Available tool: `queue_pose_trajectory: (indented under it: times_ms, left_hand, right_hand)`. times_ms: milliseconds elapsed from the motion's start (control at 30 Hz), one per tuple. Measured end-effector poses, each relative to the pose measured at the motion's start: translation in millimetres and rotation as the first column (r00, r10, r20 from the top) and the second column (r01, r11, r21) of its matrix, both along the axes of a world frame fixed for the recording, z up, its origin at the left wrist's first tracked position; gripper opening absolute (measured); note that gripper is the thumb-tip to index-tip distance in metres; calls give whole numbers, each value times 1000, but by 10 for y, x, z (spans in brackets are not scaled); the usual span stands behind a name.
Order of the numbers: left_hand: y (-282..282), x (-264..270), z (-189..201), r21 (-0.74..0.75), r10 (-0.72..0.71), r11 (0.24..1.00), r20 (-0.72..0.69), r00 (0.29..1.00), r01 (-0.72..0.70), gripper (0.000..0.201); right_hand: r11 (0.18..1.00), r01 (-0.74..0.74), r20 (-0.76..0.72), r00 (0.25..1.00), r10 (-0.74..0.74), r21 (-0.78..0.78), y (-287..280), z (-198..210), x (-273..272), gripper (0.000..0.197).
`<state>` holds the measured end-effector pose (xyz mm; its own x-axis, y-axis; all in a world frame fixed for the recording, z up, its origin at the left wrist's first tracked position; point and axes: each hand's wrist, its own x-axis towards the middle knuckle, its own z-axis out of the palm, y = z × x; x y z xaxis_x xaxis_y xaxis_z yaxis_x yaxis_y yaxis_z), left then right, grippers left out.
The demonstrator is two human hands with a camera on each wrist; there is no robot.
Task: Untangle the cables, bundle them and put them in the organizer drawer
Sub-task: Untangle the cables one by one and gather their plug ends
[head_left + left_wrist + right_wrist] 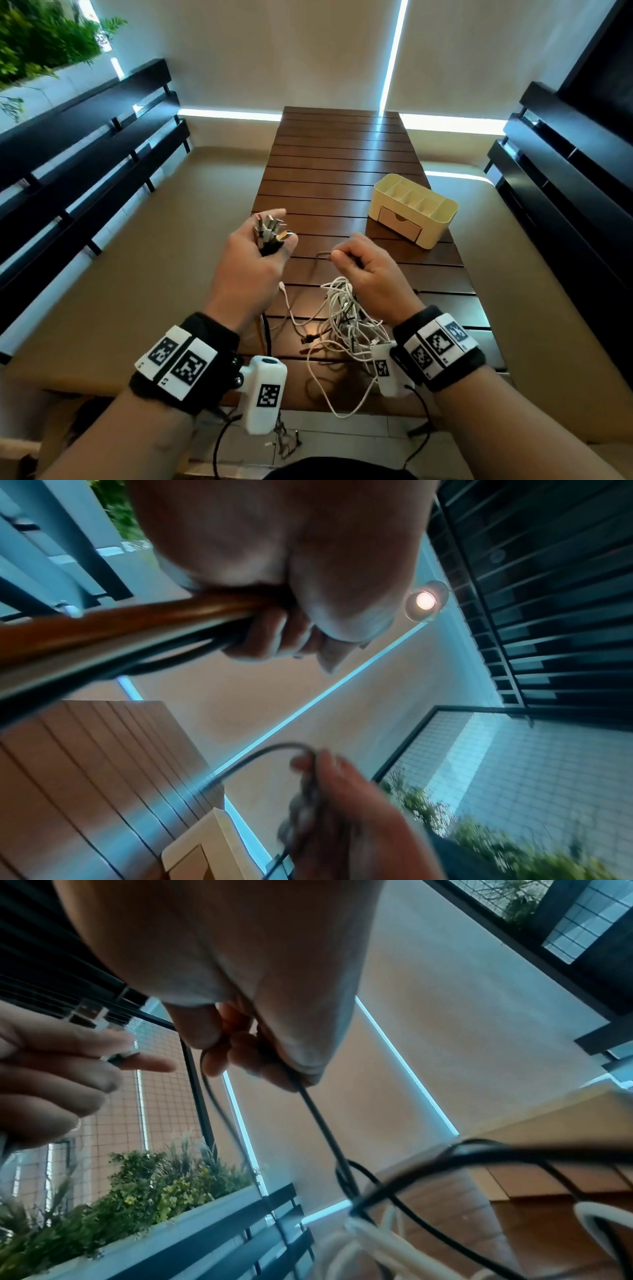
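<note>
My left hand (255, 253) is raised over the table's near left part and grips a bunch of cable ends, their USB plugs (272, 228) sticking up past the fingers; the cables (113, 626) trail down from the fist. My right hand (356, 263) pinches a thin dark cable (318, 1123) that loops out by the fingertips (337, 257). Under it, a tangle of white and dark cables (346, 325) lies on the slatted wooden table (342, 161). The cream organizer (416, 209), with open top compartments and a shut front drawer (399, 222), stands to the right.
Dark benches (89, 144) flank the table on the left and right (565, 178). A planter with green plants (44, 37) sits at the far left. Some cable hangs over the table's near edge (342, 413).
</note>
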<state>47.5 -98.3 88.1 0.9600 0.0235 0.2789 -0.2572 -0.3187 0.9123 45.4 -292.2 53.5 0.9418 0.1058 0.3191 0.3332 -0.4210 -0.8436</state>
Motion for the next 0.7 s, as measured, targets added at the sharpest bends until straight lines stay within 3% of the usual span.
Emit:
queue_pose_trajectory:
  times_ms: [133,233,333,533,633,700]
  left_hand:
    - [-104,-41,1,190,-163,967,-47,985,169,9]
    - [-73,-2,-61,221,-179,956,-84,980,193,24]
    - [-58,-23,-39,216,-143,965,-41,989,148,29]
    - [81,-15,91,52,17,998,-6,1000,-17,26]
    - [195,38,45,124,41,992,-71,997,-32,28]
    - [216,45,14,179,74,982,-71,995,-60,18]
  right_hand:
    - [998,-61,143,988,57,24,109,177,-17,12]
    - [998,-57,181,982,48,41,130,199,-8,11]
    - [999,-34,100,994,31,30,76,97,5,13]
    - [1000,-9,-273,962,13,15,-28,-340,-157,17]
    - [996,65,-282,958,-46,58,-91,-385,-190,18]
    - [996,72,-213,975,-60,49,-108,-299,-167,14]
